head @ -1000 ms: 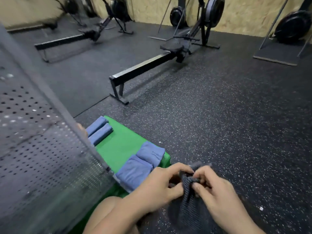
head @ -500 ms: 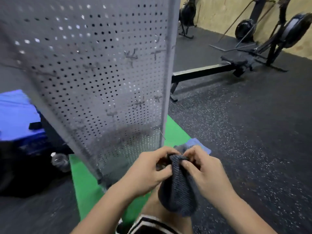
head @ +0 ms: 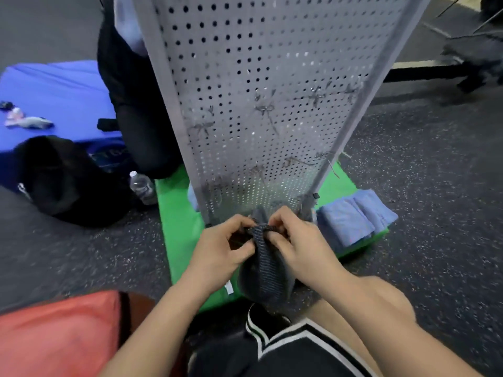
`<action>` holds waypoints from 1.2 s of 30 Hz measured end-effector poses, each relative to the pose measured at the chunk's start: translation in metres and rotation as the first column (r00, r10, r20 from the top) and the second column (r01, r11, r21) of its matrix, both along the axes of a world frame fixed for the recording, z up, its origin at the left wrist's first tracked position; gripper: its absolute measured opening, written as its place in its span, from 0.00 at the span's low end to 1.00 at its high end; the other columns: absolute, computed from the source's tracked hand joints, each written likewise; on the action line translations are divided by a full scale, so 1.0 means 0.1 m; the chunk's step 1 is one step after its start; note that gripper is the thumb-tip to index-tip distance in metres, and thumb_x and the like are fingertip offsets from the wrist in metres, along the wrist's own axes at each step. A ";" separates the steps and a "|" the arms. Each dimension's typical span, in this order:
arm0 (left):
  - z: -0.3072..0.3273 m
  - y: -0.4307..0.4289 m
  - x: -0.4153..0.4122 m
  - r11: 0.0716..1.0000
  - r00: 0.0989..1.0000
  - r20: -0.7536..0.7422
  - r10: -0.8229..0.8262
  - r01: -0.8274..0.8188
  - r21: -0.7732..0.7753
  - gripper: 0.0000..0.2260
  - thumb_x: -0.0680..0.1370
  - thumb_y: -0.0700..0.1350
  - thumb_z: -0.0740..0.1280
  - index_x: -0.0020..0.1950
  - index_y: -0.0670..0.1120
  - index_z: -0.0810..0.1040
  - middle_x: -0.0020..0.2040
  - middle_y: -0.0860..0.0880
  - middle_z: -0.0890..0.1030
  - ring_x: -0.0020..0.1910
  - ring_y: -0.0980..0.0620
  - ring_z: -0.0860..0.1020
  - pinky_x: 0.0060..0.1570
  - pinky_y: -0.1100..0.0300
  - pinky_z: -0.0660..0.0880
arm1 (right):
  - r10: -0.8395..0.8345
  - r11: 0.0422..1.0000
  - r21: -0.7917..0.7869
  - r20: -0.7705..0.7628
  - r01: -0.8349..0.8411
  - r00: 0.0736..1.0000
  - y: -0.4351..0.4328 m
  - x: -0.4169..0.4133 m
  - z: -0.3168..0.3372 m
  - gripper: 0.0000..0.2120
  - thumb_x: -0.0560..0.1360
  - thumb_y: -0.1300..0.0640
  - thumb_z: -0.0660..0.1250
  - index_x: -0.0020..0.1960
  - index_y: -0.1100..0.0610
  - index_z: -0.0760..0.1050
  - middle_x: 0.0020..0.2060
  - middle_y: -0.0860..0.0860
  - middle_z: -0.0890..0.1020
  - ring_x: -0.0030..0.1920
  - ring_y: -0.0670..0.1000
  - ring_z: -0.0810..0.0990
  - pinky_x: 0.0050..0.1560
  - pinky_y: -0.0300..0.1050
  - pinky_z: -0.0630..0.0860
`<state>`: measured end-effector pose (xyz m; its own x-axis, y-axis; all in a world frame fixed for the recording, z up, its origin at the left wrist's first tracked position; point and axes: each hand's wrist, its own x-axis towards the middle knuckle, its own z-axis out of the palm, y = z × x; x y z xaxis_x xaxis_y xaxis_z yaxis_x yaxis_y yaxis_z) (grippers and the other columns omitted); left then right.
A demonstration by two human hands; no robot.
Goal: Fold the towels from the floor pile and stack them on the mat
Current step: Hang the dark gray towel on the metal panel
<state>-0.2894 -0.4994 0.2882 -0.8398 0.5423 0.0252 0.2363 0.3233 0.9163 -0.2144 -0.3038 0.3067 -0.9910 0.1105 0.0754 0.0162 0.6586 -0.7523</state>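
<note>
I see the dark towel (head: 265,273) held up in both hands, just over the near edge of the green mat (head: 177,227); it hangs down in a bunch toward the lap. The left hand (head: 220,248) pinches the top edge with thumb and fingers; the right hand (head: 296,248) pinches the same edge right beside it; both hands are closed on the cloth.

I think the towel is soft and light; it flops and will not keep a shape by itself; the ribbed weave looks rough, so it should not slip. I would take it by the two top corners and pull them apart, so it hangs flat before the fold; right now the hands are too close together for that.

Some blue towels (head: 353,221) lie folded on the right side of the mat; a grey panel with holes (head: 258,91) stands on the mat behind the hands.

Since a second ago the view has swung to the left; the panel now fills the middle; a black bag (head: 62,180) and a water bottle (head: 141,187) have come into view; the hands keep the same pinch on the towel.
</note>
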 end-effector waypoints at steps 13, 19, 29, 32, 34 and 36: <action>-1.25 -0.17 -0.14 0.974 0.972 0.176 0.158 -0.123 -0.191 0.20 0.74 0.45 0.76 0.60 0.65 0.81 0.45 0.60 0.87 0.41 0.57 0.85 0.47 0.61 0.81 | 0.090 0.992 -0.118 0.397 -0.046 0.913 -0.15 -0.51 -1.09 0.10 0.82 0.57 0.72 0.49 0.48 0.72 0.36 0.47 0.78 0.36 0.42 0.75 0.40 0.42 0.71; -1.32 -0.21 -0.27 0.950 0.952 0.123 0.279 -0.255 -0.180 0.10 0.71 0.46 0.73 0.51 0.56 0.81 0.40 0.56 0.84 0.35 0.58 0.80 0.42 0.59 0.79 | 0.070 0.981 -0.193 0.300 -0.011 0.951 -0.10 -0.53 -1.09 0.11 0.81 0.59 0.73 0.49 0.50 0.72 0.35 0.46 0.76 0.35 0.42 0.71 0.39 0.36 0.69; -1.38 -0.28 -0.16 0.948 0.964 0.093 0.250 -0.225 -0.226 0.09 0.71 0.46 0.74 0.50 0.55 0.79 0.41 0.57 0.83 0.35 0.57 0.79 0.42 0.56 0.78 | 0.216 0.975 -0.056 0.481 -0.216 0.850 -0.13 -0.62 -1.28 0.09 0.82 0.54 0.71 0.58 0.42 0.75 0.41 0.48 0.83 0.39 0.50 0.82 0.42 0.51 0.78; -1.45 -0.34 -0.16 0.906 0.952 0.065 0.299 -0.262 -0.331 0.11 0.72 0.43 0.76 0.48 0.54 0.77 0.39 0.57 0.82 0.35 0.58 0.78 0.40 0.60 0.75 | 0.214 0.968 0.000 0.530 -0.253 0.820 -0.17 -0.68 -1.38 0.06 0.84 0.52 0.69 0.49 0.49 0.74 0.39 0.49 0.81 0.40 0.50 0.80 0.40 0.51 0.75; -1.50 -0.36 -0.17 0.867 0.943 0.066 0.327 -0.272 -0.417 0.12 0.71 0.45 0.77 0.46 0.53 0.75 0.38 0.54 0.81 0.34 0.56 0.79 0.40 0.56 0.76 | 0.217 0.959 0.035 0.553 -0.283 0.804 -0.22 -0.72 -1.42 0.07 0.84 0.51 0.69 0.49 0.51 0.73 0.38 0.49 0.80 0.40 0.51 0.79 0.39 0.51 0.73; -1.53 -0.39 -0.17 0.838 0.933 0.048 0.358 -0.298 -0.457 0.13 0.71 0.46 0.76 0.45 0.52 0.72 0.36 0.53 0.80 0.33 0.56 0.77 0.38 0.57 0.73 | 0.229 0.953 0.042 0.553 -0.301 0.801 -0.25 -0.76 -1.46 0.08 0.82 0.50 0.68 0.47 0.50 0.72 0.36 0.50 0.80 0.39 0.52 0.79 0.40 0.53 0.76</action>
<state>-0.3065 -0.5382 0.1355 -0.9500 0.1645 -0.2655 -0.0623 0.7330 0.6773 -0.2906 -0.3292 0.1603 -0.8665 -0.1364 -0.4802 0.2038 0.7815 -0.5897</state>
